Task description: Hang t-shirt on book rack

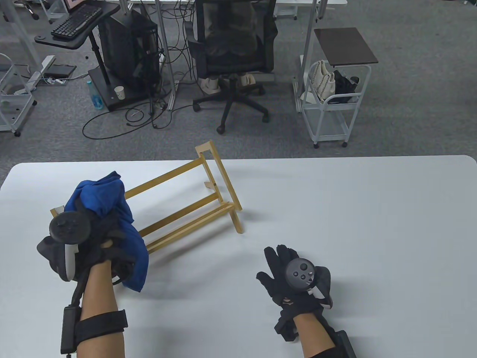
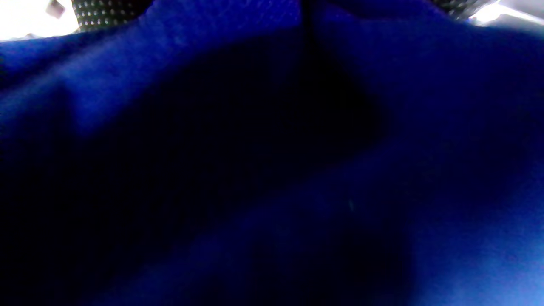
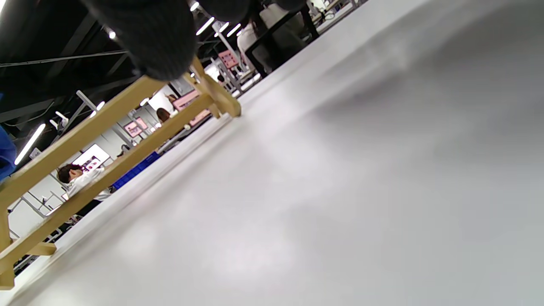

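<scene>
Two hands: left [image 1: 89, 242] grips one t-shirt [image 1: 111, 212], apparently over one rack [image 1: 193, 209]; right [image 1: 294, 276] open.

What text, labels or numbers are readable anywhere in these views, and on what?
None readable.
Monitor, top left of the table view: partly cut off, nothing legible.
Pink wall signs in the right wrist view: blurred, unreadable.
Blue bottle on the floor: label too small to read.
Blue t-shirt, wooden rack, tracker on the right hand: no print visible.
</scene>
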`<state>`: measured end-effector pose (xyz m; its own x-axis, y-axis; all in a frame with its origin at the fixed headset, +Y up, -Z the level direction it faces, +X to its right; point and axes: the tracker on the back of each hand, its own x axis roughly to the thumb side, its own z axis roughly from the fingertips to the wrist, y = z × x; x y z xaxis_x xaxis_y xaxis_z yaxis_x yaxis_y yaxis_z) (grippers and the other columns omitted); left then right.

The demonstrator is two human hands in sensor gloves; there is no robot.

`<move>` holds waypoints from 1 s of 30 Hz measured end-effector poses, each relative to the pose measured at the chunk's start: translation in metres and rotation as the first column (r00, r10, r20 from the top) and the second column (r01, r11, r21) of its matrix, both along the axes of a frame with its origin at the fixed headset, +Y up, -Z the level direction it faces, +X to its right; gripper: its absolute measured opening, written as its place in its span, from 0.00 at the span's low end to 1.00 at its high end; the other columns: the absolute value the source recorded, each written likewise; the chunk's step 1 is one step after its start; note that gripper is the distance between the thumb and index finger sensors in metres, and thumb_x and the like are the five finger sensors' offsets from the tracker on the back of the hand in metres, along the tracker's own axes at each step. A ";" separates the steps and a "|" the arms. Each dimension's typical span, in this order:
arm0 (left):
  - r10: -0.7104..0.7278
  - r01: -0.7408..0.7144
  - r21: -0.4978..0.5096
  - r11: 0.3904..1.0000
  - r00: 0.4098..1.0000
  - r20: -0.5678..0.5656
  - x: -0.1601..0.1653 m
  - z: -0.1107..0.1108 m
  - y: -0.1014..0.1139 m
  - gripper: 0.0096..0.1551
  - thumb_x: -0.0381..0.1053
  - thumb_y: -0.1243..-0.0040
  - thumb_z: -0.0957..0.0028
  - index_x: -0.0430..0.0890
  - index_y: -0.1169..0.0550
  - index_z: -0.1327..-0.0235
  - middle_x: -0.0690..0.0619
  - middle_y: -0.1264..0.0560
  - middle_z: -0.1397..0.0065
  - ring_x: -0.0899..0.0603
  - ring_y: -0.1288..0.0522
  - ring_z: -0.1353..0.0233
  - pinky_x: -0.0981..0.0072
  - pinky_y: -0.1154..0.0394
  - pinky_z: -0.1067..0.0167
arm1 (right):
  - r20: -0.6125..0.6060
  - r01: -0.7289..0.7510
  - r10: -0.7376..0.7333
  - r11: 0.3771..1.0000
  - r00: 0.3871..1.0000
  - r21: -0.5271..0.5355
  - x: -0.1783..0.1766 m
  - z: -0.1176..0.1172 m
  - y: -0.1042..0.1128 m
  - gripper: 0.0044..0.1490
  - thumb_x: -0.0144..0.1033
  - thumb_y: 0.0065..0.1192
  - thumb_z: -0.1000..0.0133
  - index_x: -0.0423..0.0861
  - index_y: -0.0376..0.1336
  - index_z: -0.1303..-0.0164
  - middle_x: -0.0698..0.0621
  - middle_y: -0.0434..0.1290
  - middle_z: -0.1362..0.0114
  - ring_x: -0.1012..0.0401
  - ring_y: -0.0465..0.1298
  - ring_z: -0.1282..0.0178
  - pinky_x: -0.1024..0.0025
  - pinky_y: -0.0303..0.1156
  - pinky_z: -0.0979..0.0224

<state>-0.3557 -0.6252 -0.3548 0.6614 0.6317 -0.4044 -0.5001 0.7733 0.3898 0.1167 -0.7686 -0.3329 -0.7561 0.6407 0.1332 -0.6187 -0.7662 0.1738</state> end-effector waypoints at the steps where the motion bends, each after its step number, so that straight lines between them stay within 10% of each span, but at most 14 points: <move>1: -0.018 0.017 -0.008 1.000 1.000 -0.018 -0.001 -0.001 0.000 0.47 0.61 0.37 0.39 0.48 0.47 0.17 0.38 0.27 0.33 0.41 0.16 0.47 0.55 0.18 0.50 | 0.000 -0.001 0.001 1.000 1.000 0.002 0.000 0.000 0.000 0.45 0.50 0.63 0.36 0.52 0.47 0.13 0.36 0.43 0.13 0.36 0.41 0.14 0.25 0.42 0.24; 30: -0.304 0.262 -0.306 0.915 0.948 -0.099 0.026 -0.044 -0.033 0.48 0.64 0.41 0.37 0.49 0.52 0.17 0.38 0.28 0.31 0.39 0.17 0.42 0.52 0.18 0.46 | 0.000 -0.032 0.032 1.000 1.000 0.000 -0.002 0.001 -0.001 0.45 0.50 0.63 0.36 0.52 0.47 0.13 0.35 0.43 0.13 0.36 0.40 0.15 0.25 0.41 0.24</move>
<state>-0.3299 -0.6578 -0.3984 0.7178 0.2706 -0.6416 -0.2001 0.9627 0.1821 0.1152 -0.7695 -0.3321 -0.7760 0.6165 0.1332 -0.5941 -0.7854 0.1738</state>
